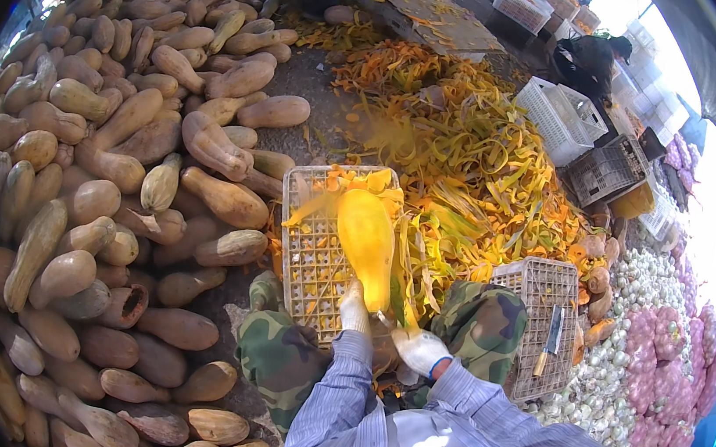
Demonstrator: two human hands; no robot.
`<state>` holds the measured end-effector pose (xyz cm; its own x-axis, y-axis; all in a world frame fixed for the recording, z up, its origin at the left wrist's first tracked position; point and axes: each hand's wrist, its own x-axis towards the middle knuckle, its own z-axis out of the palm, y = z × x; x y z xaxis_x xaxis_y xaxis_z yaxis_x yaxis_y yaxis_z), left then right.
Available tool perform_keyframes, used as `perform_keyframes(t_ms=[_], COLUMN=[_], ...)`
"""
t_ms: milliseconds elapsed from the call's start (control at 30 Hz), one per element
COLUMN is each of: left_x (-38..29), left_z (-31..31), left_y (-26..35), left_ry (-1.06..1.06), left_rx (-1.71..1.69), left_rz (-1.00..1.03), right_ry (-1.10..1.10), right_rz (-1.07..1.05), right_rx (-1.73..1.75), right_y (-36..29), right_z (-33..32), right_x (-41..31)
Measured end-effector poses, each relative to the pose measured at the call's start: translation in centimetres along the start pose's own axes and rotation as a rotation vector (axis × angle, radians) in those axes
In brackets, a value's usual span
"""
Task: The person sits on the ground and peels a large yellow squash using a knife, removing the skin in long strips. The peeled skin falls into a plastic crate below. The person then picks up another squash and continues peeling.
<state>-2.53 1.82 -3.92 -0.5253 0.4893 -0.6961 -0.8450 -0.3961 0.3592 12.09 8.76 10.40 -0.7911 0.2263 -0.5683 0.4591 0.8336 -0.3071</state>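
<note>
A mostly peeled yellow squash (366, 241) lies with its far end on an upturned plastic crate (308, 284), its near end towards me. My left hand (356, 309), in a white glove, grips that near end from the left. In my gloved right hand (419, 351) is a small tool, probably a peeler (385, 320), held close beside the squash's near end. Its blade is too small to make out. Green-and-yellow peel strips (411, 309) hang just beyond this hand. Orange scraps lie on the crate's far end.
Unpeeled squashes (222, 198) are piled along the left. A heap of peelings (472, 150) spreads ahead. To my right, a knife (552, 341) rests on another crate (534, 277), beside loose onions or garlic (636, 282) and filled pink net bags (655, 343). Another person (588, 61) sits farther off.
</note>
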Motion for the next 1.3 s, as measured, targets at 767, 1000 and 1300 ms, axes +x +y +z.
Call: perform_keyframes(t_ms=[767, 1000, 1300], left_x=[-1.7, 0.6, -0.8], left_z=[1.8, -1.5, 1.0], left_y=[0.7, 0.5, -1.0], left_ry=[0.196, 0.038, 0.139], left_rx=[0.130, -0.041, 0.205], left_rz=[0.002, 0.075, 0.099], right_ry=[0.002, 0.250, -0.055], right_rz=[0.089, 0.287, 0.286], right_rx=[-0.032, 0.298, -0.218], right_y=[1.6, -2.0, 3.0], right_z=[5.0, -14.0, -15.2], right_x=[2.6, 14.6, 22.7])
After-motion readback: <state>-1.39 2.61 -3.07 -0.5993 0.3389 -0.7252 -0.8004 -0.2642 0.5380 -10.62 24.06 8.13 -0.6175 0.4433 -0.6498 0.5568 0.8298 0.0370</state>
